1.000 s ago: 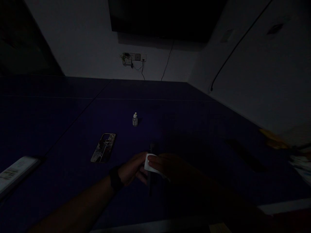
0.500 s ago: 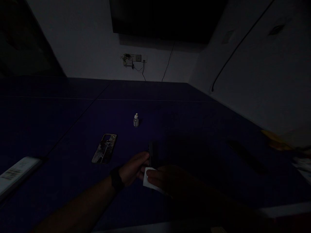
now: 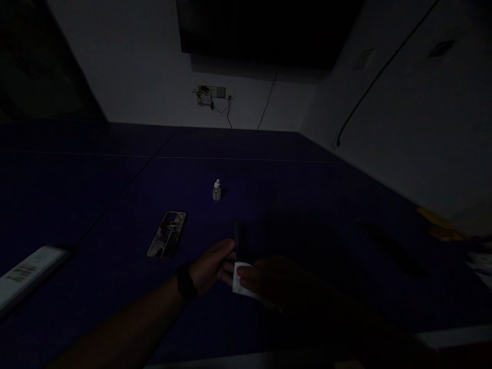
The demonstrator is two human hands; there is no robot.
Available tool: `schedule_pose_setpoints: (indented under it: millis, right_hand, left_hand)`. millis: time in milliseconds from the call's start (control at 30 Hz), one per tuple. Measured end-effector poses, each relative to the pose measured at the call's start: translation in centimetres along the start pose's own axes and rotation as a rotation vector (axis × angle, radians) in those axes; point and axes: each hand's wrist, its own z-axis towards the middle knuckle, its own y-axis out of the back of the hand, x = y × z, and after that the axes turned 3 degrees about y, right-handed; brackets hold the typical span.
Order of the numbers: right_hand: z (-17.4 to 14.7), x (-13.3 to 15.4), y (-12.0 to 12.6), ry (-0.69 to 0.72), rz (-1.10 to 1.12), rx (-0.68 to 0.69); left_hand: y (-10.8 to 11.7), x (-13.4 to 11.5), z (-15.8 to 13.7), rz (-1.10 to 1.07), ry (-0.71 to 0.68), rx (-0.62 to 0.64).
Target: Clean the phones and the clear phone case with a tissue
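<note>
My left hand [image 3: 215, 264], with a dark band on its wrist, grips a dark, slim phone [image 3: 236, 236] by its side; the phone is tilted nearly edge-on to me. Fingers of my right hand [image 3: 265, 279] press on a folded white tissue [image 3: 239, 279] just below the phone, close to the left fingertips. Deep shadow hides most of the right hand and the phone's lower part. Further off, a small dropper bottle [image 3: 217, 191] with a white cap stands upright. A patterned phone case [image 3: 167, 234] lies flat to the left of my hands.
The dark blue tabletop [image 3: 115, 205] reaches to the wall. A long white box [image 3: 31, 274] lies at the left edge. On the right are a dark flat strip [image 3: 394, 250] and a yellow item [image 3: 440, 223]. Sockets with cables [image 3: 211, 96] sit below a wall screen [image 3: 265, 33].
The phone has turned more edge-on in my left hand. My right hand and the tissue have shifted slightly to the right. The whole view has moved a little.
</note>
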Motion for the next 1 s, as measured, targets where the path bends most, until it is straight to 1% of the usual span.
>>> schedule_pose_setpoints:
  millis: [167,233,333,367,400,467,500,567,667,733,867,933,1000]
  right_hand:
    - [1.3,-3.8,-0.2,-0.058,-0.077,-0.027]
    - [1.6,-4.1,0.1,-0.038,-0.091,-0.023]
    - [1.4,-2.1,0.8,0.045,-0.051,0.011]
    - [1.2,-1.1,0.9,0.038,-0.029,0.02]
    - [1.0,-0.2,1.0,-0.001,-0.016,0.047]
    - [0.8,0.9,0.8,0.013,0.002,0.067]
    - [0.9,0.9,0.7,0.003,0.002,0.067]
    - [1.3,0.1,0.4,-0.008,-0.016,0.035]
    - [2.2,-1.6,0.3,0.007,-0.087,-0.058]
    - [2.4,-1.6,0.1,0.014,-0.079,-0.028]
    - [1.7,1.0,-0.4,0.027,0.044,0.121]
    - [1.4,1.7,-0.4,0.031,0.054,0.116]
    - [1.6,0.9,-0.1,0.039,0.016,0.074]
  left_hand:
    - [0.1,-0.2,0.1,0.052,0.0,0.012]
    - [0.1,-0.2,0.0,0.054,-0.001,0.017]
    - [0.1,-0.1,0.0,0.042,-0.002,0.01]
    - [0.1,-0.1,-0.1,0.037,-0.004,0.001]
    - [0.1,0.0,-0.1,0.032,-0.007,-0.012]
    - [0.0,0.0,-0.1,0.028,-0.004,-0.032]
    - [0.0,0.0,-0.1,0.025,-0.002,-0.038]
    - [0.0,0.0,0.0,0.021,0.0,-0.042]
    - [0.0,-0.1,0.0,0.021,0.01,-0.03]
    - [0.0,-0.1,0.0,0.005,0.01,-0.035]
    - [-0.1,-0.1,-0.2,-0.018,-0.002,-0.082]
    - [-0.2,-0.2,-0.2,-0.009,0.012,-0.059]
    - [-0.2,-0.3,-0.2,-0.009,0.015,-0.027]
